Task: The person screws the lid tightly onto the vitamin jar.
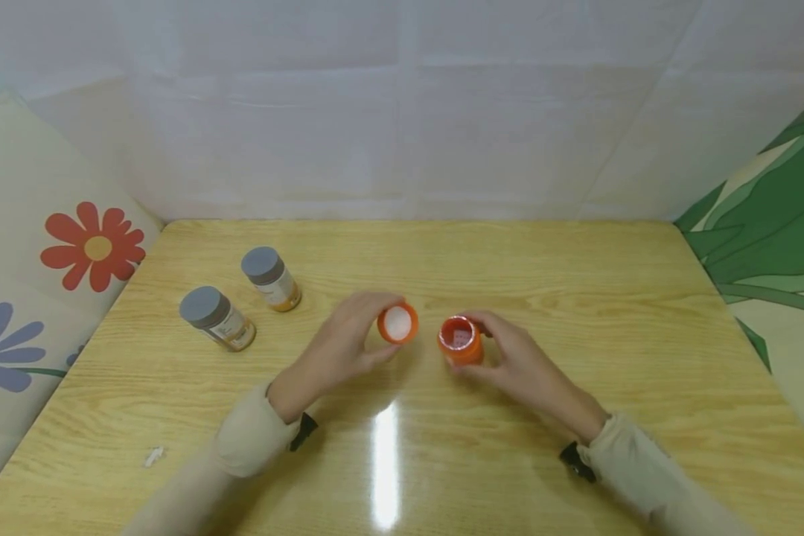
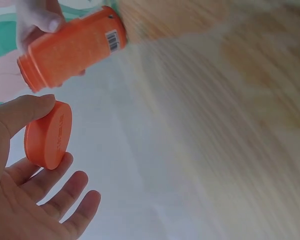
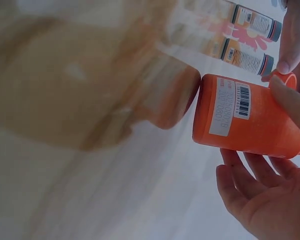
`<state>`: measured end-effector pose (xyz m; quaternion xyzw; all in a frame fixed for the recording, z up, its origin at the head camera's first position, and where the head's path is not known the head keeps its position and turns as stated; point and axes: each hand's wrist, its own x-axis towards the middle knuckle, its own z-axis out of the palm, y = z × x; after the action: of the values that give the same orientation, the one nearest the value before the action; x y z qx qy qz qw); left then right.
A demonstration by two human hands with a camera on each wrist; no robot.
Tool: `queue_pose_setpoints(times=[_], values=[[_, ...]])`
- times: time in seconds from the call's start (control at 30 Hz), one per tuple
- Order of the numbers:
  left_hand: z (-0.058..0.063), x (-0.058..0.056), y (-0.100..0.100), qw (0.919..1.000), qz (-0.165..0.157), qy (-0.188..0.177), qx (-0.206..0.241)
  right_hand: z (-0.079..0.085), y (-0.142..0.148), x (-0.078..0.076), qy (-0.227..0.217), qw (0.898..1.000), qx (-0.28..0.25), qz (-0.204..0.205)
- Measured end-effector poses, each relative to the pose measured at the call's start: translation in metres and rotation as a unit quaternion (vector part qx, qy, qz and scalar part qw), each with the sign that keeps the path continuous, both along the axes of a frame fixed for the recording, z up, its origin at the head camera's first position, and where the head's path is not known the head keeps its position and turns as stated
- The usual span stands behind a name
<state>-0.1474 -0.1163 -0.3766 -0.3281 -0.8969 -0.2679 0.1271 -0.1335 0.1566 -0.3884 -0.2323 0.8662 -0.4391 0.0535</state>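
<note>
My left hand [image 1: 344,339] pinches an orange screw cap [image 1: 398,323] between thumb and fingertips, its white lining facing up toward the head camera. In the left wrist view the cap [image 2: 52,135] stands on edge, embossed top outward. My right hand [image 1: 519,357] grips an orange pill bottle [image 1: 460,340] round its sides. The bottle's mouth is uncovered, and small pale pieces show inside. A white label with a barcode [image 3: 244,101] is on the bottle's wall near its base. The right wrist view has the bottle's base right at the tabletop. A short gap separates cap and bottle.
Two clear bottles with grey lids, a nearer one [image 1: 217,318] and a farther one [image 1: 271,278], stand at the left of the wooden table [image 1: 576,283]. A white scrap [image 1: 153,456] lies at the front left. A pale curtain [image 1: 402,112] hangs behind the table.
</note>
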Motion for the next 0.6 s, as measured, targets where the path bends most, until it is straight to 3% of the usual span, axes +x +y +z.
queue_pose_setpoints(times=[0.27, 0.6], values=[[0.006, 0.013, -0.001, 1.0000, -0.001, 0.006, 0.000, -0.003, -0.004, 0.002, 0.023, 1.000, -0.007, 0.009], [0.011, 0.019, -0.002, 0.9998, -0.006, 0.019, 0.002, -0.006, -0.006, 0.002, -0.011, 1.000, -0.016, 0.023]])
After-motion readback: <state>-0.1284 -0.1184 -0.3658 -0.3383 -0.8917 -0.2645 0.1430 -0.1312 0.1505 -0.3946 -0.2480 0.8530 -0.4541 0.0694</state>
